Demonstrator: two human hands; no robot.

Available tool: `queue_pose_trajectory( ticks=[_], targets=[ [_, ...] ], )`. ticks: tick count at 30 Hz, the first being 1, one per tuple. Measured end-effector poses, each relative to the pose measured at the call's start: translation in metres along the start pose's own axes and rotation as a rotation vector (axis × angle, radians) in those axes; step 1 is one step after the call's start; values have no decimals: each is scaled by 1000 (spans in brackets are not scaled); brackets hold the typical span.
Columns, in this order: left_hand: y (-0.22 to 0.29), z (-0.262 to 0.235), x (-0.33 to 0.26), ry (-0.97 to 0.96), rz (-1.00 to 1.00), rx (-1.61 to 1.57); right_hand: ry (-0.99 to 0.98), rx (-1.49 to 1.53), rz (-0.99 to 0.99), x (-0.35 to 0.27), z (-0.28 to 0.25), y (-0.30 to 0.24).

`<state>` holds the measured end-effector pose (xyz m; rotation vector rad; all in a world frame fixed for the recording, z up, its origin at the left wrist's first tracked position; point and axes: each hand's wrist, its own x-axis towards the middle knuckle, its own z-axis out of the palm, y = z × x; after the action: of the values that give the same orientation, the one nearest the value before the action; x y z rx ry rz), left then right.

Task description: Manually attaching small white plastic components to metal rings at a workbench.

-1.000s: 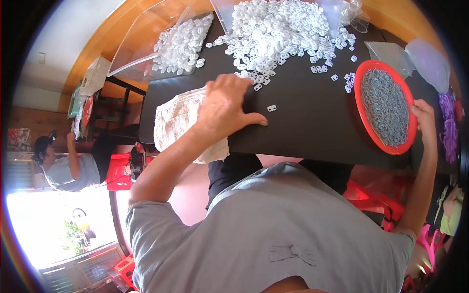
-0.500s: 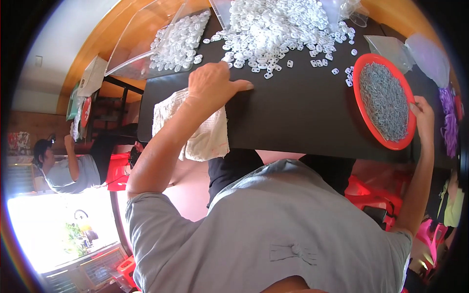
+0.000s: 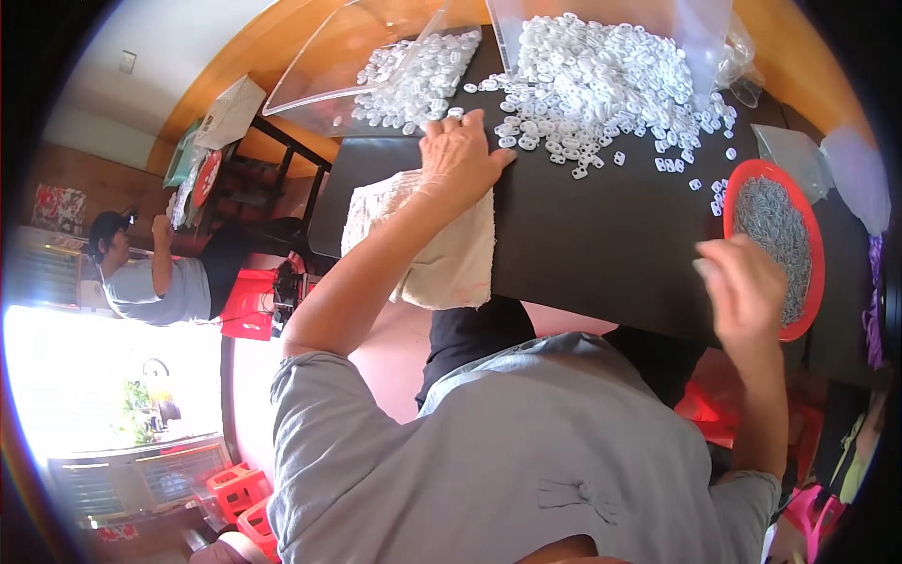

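My left hand [image 3: 460,162] is open over the dark table, fingers forward and thumb out to the right. Its fingertips reach the near edge of a heap of small white oval plastic pieces [image 3: 413,80], close to one loose piece. A beige cloth [image 3: 460,258] lies under my left wrist, hanging over the table edge. On the right, my right hand [image 3: 747,287] is raised with its fingers curled together; whatever may be in them is hidden. It overlaps the near left rim of a red basin [image 3: 816,273] filled with small grey metal pieces, like screws [image 3: 775,221].
A larger heap of white two-holed pieces [image 3: 601,89] spills from a clear bin [image 3: 700,38] at the back. Another clear bin [image 3: 310,94] lies at the left. Plastic bags [image 3: 794,160] lie behind the basin. A person [image 3: 155,282] sits at far left near a red stool [image 3: 249,305].
My right hand has let go of the basin's right rim and moved left across its near side. My left fingers have straightened out toward the left heap. The whole view has shifted.
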<state>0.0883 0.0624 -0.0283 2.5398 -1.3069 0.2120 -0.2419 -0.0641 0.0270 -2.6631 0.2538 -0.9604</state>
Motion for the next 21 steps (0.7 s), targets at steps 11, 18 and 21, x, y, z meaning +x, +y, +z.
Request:
queue_pose_trajectory(
  ticks=[11,18,21],
  targets=[
    [4,12,24,51,-77,-118,-97,86,-156,63,57,-22],
    [1,29,48,257,125,-264,-66,130,-106,65,91,8],
    [-13,48,82,277,128,-254,18,73,-106,65,103,16]
  ],
)
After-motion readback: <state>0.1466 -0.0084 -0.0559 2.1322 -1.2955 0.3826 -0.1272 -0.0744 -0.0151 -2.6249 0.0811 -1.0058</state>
